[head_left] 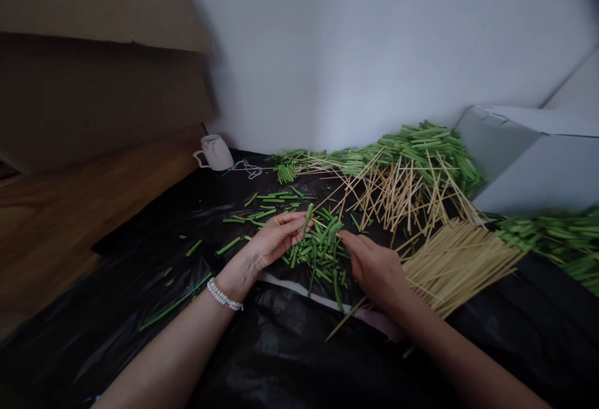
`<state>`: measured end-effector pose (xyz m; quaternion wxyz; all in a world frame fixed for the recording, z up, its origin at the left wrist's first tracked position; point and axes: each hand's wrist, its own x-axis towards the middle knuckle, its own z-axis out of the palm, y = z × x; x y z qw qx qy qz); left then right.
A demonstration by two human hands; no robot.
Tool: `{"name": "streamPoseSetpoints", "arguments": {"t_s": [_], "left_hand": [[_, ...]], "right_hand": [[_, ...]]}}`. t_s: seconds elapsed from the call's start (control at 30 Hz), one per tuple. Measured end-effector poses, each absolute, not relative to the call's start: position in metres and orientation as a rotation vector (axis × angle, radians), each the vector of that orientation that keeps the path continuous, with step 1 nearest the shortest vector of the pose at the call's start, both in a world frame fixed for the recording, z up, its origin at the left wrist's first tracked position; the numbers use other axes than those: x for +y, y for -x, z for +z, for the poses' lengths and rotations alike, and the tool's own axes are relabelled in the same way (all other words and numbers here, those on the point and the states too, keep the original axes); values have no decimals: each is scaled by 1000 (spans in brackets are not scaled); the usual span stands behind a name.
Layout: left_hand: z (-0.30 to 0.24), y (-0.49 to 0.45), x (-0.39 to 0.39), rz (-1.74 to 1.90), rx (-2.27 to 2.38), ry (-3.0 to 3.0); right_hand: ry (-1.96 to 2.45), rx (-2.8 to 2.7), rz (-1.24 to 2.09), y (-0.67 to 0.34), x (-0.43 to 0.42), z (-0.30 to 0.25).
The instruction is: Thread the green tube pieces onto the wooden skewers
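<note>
My left hand point(276, 237) pinches a short green tube piece point(308, 217) between thumb and fingers, holding it upright over a pile of short green pieces point(321, 250) on the black plastic sheet point(290, 346). A pearl bracelet point(223, 295) circles that wrist. My right hand point(377, 268) is closed around a thin wooden stick point(346, 323) that slants down and left from under the palm. A bundle of bare wooden sticks point(456, 262) lies just right of that hand.
Sticks with green sleeves point(412, 159) are heaped against the white wall. More green pieces point(561, 237) lie at the right beside a grey box point(528, 159). A white mug point(214, 152) stands at the back left, near large cardboard boxes point(93, 59) and the wooden floor point(60, 221).
</note>
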<state>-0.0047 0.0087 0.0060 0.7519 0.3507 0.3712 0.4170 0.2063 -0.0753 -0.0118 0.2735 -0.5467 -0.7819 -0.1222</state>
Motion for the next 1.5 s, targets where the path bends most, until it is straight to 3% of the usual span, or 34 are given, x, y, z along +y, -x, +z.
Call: {"name": "streamPoseSetpoints", "arguments": {"t_s": [0.8,1.5], "left_hand": [[8,2,6,938,822,-738],[6,-1,2,921,847,-775]], "right_hand": [[1484,-2121,-330,-204,-77,-12],[1557,-2128,-132,-199,-80,-12]]}}
